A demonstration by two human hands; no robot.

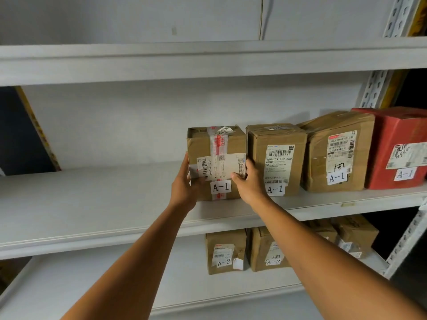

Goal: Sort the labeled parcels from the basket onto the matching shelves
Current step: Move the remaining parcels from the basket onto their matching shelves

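A brown cardboard parcel banded with white-and-red tape [217,158] stands upright on the white middle shelf [92,204], at the left end of a row. A white "A-1" tag sits low on its near face. Both hands hold it. The left hand [183,185] clasps the parcel's left side, its fingers running up that face and its thumb on the near face. The right hand [250,181] grips the right near edge, its thumb lying across the shipping label and its fingers tucked into the narrow gap beside the next box. The parcel's base seems to rest on the shelf, though the hands hide part of the lower edge.

To the right, close together, stand a plain brown cardboard box [276,158] and a creased brown cardboard box [337,151], then a red wrapped parcel [392,146], each tagged "A-1".

On the white lower shelf [92,285] two brown cardboard boxes marked "A-2" [225,250] stand side by side, with more brown boxes [355,234] further right, their tags unreadable.
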